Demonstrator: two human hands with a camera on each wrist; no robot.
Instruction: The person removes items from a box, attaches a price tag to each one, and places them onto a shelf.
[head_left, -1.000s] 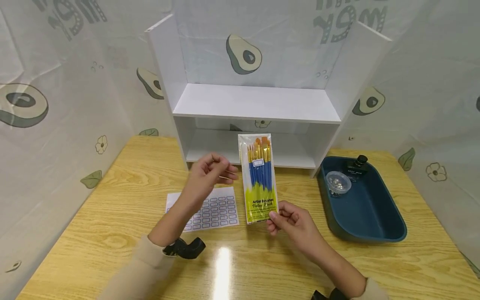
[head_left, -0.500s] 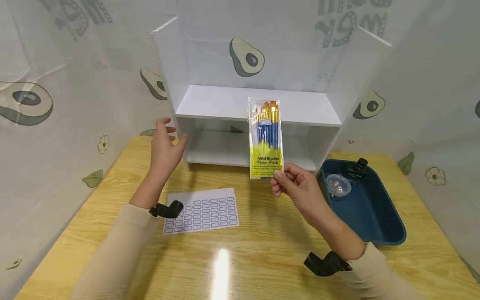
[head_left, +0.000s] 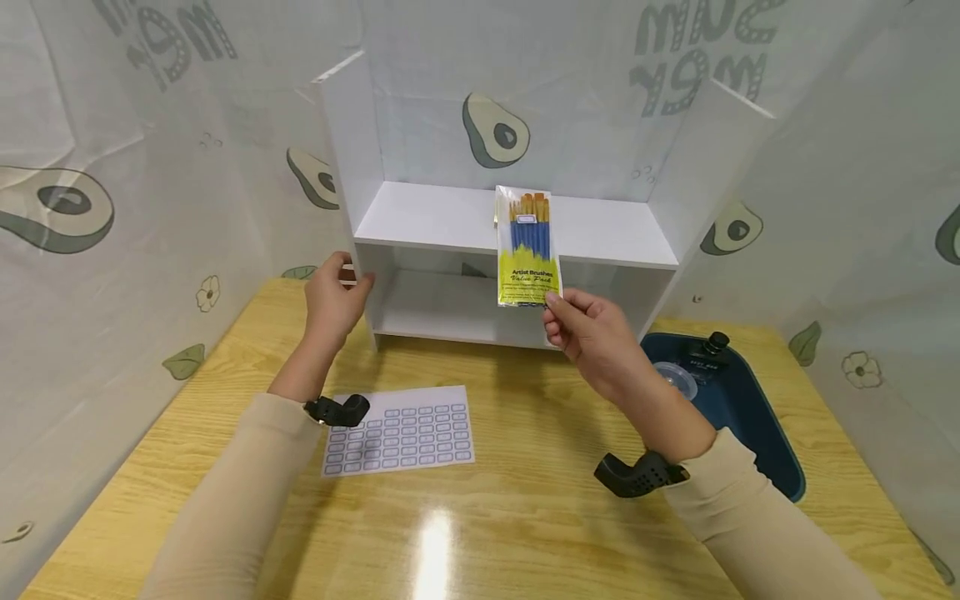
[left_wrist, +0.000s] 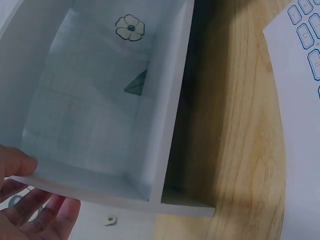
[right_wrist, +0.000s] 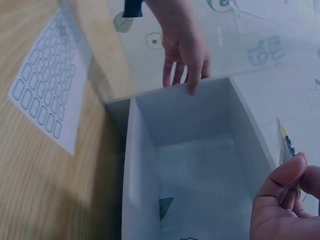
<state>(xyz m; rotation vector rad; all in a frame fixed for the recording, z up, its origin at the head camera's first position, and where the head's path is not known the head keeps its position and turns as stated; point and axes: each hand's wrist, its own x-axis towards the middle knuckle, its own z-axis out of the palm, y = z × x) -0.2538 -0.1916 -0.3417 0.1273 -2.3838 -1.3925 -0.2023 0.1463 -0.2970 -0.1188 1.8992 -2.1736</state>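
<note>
My right hand [head_left: 600, 342] pinches the lower right corner of a clear pack of artist paintbrushes [head_left: 527, 250]. The brushes have blue handles, and a small label sits near the bristles. In the head view the pack overlaps the upper board of a white shelf unit [head_left: 427, 218]; whether it touches the board cannot be told. My left hand [head_left: 335, 302] holds the unit's left side panel [left_wrist: 95, 189], thumb inside and fingers outside. Only the pack's edge shows in the right wrist view, by the thumb.
A sheet of blue-framed labels [head_left: 408, 437] lies on the wooden table [head_left: 510, 525] at the front left. To the right stands a dark blue tub [head_left: 757, 433] with a clear round container [head_left: 677, 379] and a black bottle [head_left: 708, 354]. Patterned curtain [head_left: 135, 275] surrounds the table.
The right hand has carried the brush pack forward, up to the upper shelf. The left hand has moved left from above the label sheet to the shelf unit's left panel and taken hold.
</note>
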